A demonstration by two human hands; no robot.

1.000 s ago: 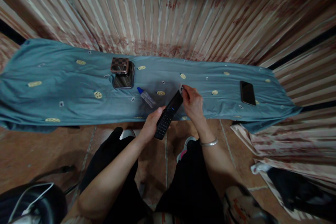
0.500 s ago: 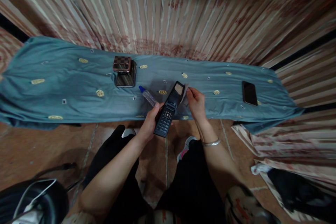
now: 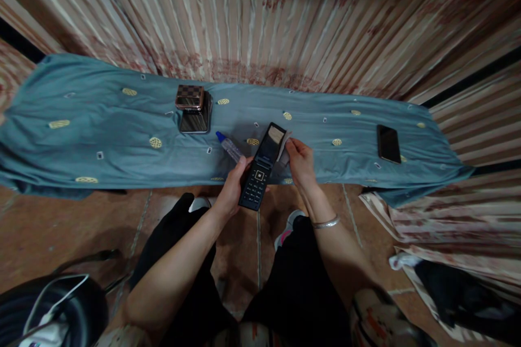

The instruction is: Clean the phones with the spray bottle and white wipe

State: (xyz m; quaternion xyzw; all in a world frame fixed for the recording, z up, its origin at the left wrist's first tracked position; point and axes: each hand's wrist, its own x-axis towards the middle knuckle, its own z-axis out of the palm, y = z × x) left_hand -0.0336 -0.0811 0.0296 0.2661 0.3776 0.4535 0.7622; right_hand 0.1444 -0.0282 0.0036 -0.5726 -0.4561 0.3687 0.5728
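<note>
My left hand [image 3: 235,187] is closed around the lower half of a black flip phone [image 3: 255,181], which is unfolded with its keypad and screen facing up. In my right hand [image 3: 300,161] a thin greyish cloth [image 3: 284,153] is pinched between thumb and fingers, at the right edge of the phone's upper half. A clear bottle with a blue cap [image 3: 228,146] lies on the covered table just left of the phone, its lower end partly hidden by my left hand.
A blue-green cloth with yellow patterns covers the long table [image 3: 122,135]. Toward its left stands a checkered folded device [image 3: 190,96] on a dark shiny one [image 3: 196,121]. A black smartphone [image 3: 388,143] lies at right. A pleated curtain [image 3: 260,27] hangs behind; a black stool [image 3: 87,303] with a white cable stands lower left.
The flip phone's upper half is tilted slightly differently, showing more of its screen. My right hand with the cloth has shifted slightly left and down along its edge.
</note>
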